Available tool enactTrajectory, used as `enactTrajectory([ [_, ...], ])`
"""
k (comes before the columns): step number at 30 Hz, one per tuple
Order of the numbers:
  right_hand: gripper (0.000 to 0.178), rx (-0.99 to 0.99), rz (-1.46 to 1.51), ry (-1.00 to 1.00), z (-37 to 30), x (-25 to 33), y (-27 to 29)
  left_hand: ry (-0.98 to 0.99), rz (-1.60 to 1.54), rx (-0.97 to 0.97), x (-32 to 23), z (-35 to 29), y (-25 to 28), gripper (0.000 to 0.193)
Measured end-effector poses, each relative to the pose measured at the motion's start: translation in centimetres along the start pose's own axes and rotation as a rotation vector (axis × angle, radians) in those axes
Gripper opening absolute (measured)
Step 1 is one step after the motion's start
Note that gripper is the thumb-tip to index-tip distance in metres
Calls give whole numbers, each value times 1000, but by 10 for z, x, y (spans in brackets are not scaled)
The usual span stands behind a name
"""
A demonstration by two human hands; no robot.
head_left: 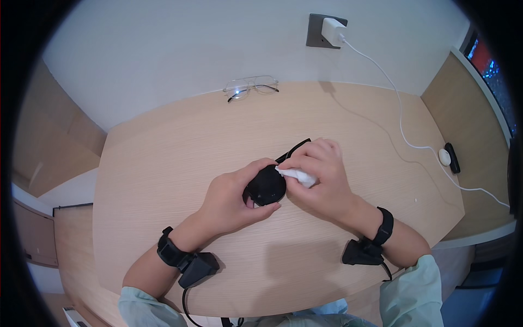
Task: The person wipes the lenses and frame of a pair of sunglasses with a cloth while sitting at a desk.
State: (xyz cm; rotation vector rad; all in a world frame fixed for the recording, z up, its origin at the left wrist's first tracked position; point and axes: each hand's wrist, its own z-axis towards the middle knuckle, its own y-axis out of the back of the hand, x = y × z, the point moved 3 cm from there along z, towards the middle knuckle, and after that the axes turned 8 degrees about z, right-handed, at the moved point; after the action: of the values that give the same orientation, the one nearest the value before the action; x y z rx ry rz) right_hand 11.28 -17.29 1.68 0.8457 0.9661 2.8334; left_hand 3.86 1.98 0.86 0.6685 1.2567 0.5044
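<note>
Over the middle of the desk, my left hand point(231, 193) is closed around a pair of black sunglasses point(268, 186), thumb and fingers on opposite edges of a large dark lens. A thin black arm of the sunglasses sticks out past my right hand. My right hand point(321, 169) pinches a crumpled white tissue point(298, 176), which touches the upper right edge of the lens. The rest of the sunglasses is hidden by my hands.
Clear eyeglasses point(251, 87) lie by the wall at the desk's point(163, 136) far edge. A white charger point(333, 31) sits in a dark wall socket, its cable point(400, 109) running down the right side. Near it lie a round white item point(444, 157) and a small black stick-like object point(452, 158).
</note>
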Motion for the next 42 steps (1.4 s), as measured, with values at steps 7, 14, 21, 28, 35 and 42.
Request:
enactTrajectory([
  [7, 20, 78, 135, 36, 0, 3, 0, -15, 17, -3, -3, 1, 0, 73],
  [14, 17, 228, 164, 205, -6, 11, -7, 18, -9, -29, -3, 2, -1, 64],
  [21, 17, 263, 142, 256, -7, 13, -8, -3, 28, 15, 0, 1, -1, 75],
  [28, 19, 116, 90, 101, -4, 5, -2, -15, -29, -53, -4, 2, 0, 65],
  [35, 18, 27, 66, -46, -2, -2, -2, -11, 9, 9, -3, 0, 2, 73],
  [42, 20, 172, 166, 145, -3, 9, -5, -4, 10, 8, -4, 2, 0, 73],
])
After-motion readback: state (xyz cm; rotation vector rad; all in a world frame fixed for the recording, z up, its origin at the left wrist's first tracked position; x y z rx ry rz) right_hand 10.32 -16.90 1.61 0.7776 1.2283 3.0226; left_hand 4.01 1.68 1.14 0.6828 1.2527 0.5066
